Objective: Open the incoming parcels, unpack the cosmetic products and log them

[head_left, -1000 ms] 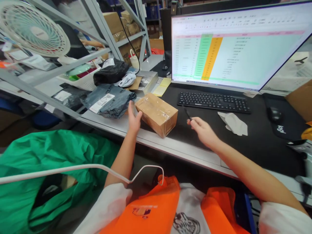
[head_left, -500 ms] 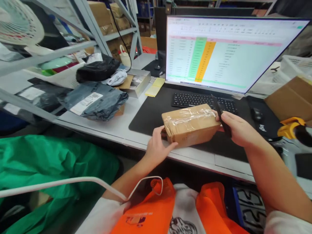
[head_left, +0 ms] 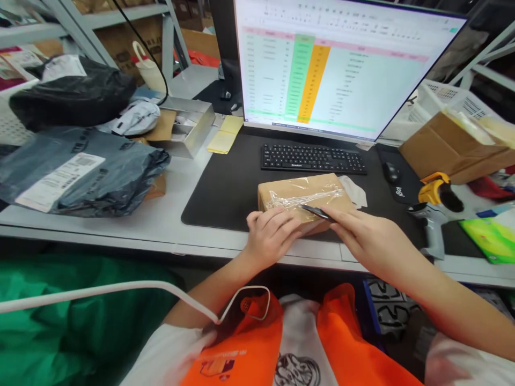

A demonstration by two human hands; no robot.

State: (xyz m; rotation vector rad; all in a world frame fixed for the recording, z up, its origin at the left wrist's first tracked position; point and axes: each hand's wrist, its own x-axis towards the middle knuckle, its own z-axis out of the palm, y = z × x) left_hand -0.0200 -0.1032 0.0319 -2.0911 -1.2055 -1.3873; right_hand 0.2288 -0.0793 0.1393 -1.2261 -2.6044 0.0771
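A cardboard box [head_left: 306,187] with clear tape along its top lies on the black desk mat [head_left: 217,193]. My left hand [head_left: 271,233] grips its near left side, fingers bent over the top edge and thumb hidden. In my right hand [head_left: 362,233] is a dark box cutter [head_left: 317,212], held closed in the fingers. The cutter's tip points left and meets the taped top of the box. A white paper piece [head_left: 354,191] shows behind the box's right end.
Behind the box are a keyboard [head_left: 314,158] and a monitor [head_left: 338,69]. To the right are a mouse [head_left: 390,172], a barcode scanner [head_left: 434,230], a yellow tape dispenser [head_left: 436,187] and another carton [head_left: 450,145]. Grey mailer bags [head_left: 80,171] and yellow notes [head_left: 225,134] lie left.
The box now lies lower on the mat, no longer tilted up between both hands. My right hand has brought the box cutter onto its top. My left hand has shifted over the near edge.
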